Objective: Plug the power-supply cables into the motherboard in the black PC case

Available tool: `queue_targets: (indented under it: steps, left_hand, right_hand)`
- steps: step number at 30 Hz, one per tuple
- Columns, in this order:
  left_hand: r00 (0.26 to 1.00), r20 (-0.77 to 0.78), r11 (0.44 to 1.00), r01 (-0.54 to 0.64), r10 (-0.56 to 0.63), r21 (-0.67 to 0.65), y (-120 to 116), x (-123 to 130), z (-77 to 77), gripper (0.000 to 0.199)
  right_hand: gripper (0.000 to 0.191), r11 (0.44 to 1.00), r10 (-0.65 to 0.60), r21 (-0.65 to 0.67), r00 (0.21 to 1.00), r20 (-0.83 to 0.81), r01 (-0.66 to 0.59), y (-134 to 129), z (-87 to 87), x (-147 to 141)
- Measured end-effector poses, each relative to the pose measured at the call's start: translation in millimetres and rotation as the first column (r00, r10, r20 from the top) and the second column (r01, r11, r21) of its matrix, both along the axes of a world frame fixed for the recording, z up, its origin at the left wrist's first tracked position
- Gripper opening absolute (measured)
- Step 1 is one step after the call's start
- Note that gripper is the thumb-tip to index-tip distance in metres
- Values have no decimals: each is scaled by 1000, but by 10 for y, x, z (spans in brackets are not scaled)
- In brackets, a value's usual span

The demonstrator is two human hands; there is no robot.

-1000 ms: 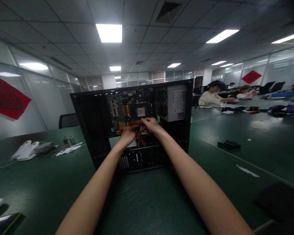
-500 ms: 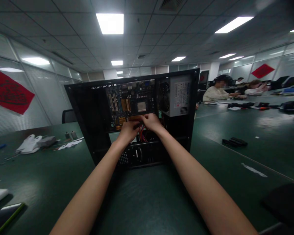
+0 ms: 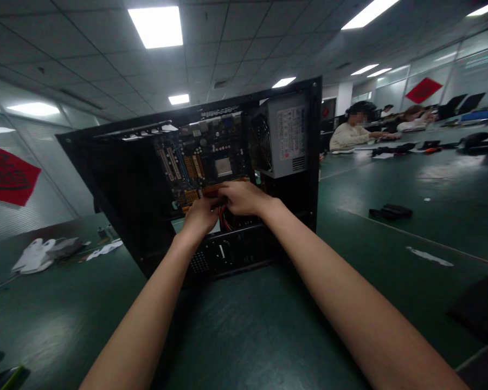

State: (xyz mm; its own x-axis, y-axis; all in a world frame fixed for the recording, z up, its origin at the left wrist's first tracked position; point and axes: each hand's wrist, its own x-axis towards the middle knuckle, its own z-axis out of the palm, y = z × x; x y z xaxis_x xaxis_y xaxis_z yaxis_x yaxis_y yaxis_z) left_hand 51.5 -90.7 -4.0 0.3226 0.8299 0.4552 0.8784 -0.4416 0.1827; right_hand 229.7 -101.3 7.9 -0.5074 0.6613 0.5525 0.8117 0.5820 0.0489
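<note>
A black computer case (image 3: 316, 135) stands open on the green table (image 3: 236, 330), its inside facing me. In it are a motherboard (image 3: 211, 142) with a bare square processor (image 3: 223, 166) and a grey power supply (image 3: 289, 134) at the upper right. My left hand (image 3: 201, 216) is at the lower edge of the motherboard, fingers pinched by a bundle of red and dark cables (image 3: 226, 219). My right hand (image 3: 244, 197) reaches over the same spot, its fingers bent together and touching the left fingertips. What either hand pinches is hidden.
White plastic bags (image 3: 34, 255) and a grey item (image 3: 66, 247) lie on the left. A black strap-like object (image 3: 390, 212) and a white strip (image 3: 429, 255) are on the right. A person (image 3: 352, 130) sits at the far right, with others behind.
The view has shifted and tilted, and the case appears larger and further left. My right hand has moved left, over the left fingertips. Both hands remain by the cables.
</note>
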Motion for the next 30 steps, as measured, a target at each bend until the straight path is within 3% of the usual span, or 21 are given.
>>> queue_targets:
  steps: [3, 9, 14, 17, 20, 24, 30]
  left_hand:
    - [997, -20, 997, 77, -77, 1, 28, -3, 1, 34]
    - [987, -95, 982, 143, -132, 127, 40, 22, -3, 30]
    - [985, -77, 988, 155, -154, 19, -13, 68, 4, 27]
    - [983, -25, 982, 183, -182, 44, -35, 77, 9, 32]
    - [992, 35, 988, 116, -120, 103, -49, 79, 12, 39]
    - [995, 93, 994, 37, -47, 107, -73, 84, 29, 27]
    - [999, 39, 995, -33, 29, 94, -91, 74, 37, 22]
  right_hand:
    - [30, 1000, 8, 28, 999, 36, -9, 45, -10, 20]
    - [26, 985, -28, 171, 991, 129, 6, 87, 7, 16]
    - [26, 990, -68, 130, 988, 140, 50, 94, -11, -5]
    - [26, 994, -80, 80, 993, 83, 74, 103, -17, 1]
    - [27, 995, -90, 44, 996, 18, 89, 109, -7, 7]
    - [23, 988, -147, 41, 989, -32, 148, 110, 11, 11]
    - [25, 974, -197, 83, 968, -156, 212, 136, -1, 48]
